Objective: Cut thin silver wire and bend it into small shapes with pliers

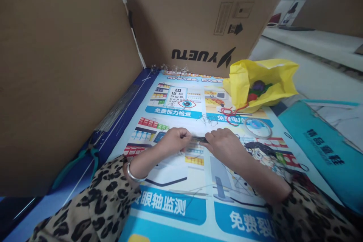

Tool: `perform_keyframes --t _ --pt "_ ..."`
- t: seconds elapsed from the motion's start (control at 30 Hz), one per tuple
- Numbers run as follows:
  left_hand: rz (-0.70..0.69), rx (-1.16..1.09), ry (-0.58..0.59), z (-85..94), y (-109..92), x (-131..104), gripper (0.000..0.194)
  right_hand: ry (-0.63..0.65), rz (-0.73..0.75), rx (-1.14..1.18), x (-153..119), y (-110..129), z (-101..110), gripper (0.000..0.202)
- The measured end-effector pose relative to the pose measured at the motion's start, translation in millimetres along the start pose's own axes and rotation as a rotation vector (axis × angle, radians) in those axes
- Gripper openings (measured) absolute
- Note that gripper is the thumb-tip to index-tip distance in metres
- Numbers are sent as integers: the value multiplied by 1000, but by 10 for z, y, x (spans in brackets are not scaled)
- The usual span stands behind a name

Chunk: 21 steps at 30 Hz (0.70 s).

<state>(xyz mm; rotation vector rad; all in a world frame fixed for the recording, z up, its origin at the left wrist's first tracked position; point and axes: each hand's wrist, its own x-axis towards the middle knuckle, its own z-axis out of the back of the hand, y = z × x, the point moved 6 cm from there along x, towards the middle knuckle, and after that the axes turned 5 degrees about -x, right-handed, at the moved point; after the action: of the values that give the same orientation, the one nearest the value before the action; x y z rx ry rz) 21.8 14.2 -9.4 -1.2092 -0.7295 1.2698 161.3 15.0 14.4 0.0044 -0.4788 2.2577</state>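
Over the middle of the printed poster, my left hand point(176, 140) and my right hand point(222, 144) are close together, both with closed fingers. My right hand grips a thin dark strip-like piece point(200, 139), which points toward my left fingertips. A pinch is formed by my left thumb and fingers at the far end of that piece; what sits between them is too small to make out. Just beyond the hands, some bent thin wires point(209, 119) lie on the poster point(195, 176). Straight thin sticks or wires point(188, 192) rest nearer to me.
Cardboard walls point(193, 15) rise at the back and left. At left lie teal-handled pliers point(92, 153) and a bundle of wires point(117, 109). A yellow bag point(238, 83) with yarn, a tape roll point(269, 132) and a teal box point(317, 151) stand right. Small wire pieces point(170, 69) sit behind.
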Motion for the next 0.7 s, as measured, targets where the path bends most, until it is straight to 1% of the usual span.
perform_keyframes --t 0.13,0.23,0.4,0.5,0.7 --pt "26 41 -49 2 -5 -5 11 21 -60 -16 -16 37 -3 26" --pt "29 34 -48 -7 -4 -5 10 39 -69 -14 -19 57 0 24" --pt "29 19 -13 -17 19 10 10 77 -58 2 -27 60 9 21" --pt "15 27 14 -11 16 11 11 79 -55 6 -39 63 23 22" --pt "-16 -7 121 -22 -38 -6 14 87 -71 9 -41 30 30 27"
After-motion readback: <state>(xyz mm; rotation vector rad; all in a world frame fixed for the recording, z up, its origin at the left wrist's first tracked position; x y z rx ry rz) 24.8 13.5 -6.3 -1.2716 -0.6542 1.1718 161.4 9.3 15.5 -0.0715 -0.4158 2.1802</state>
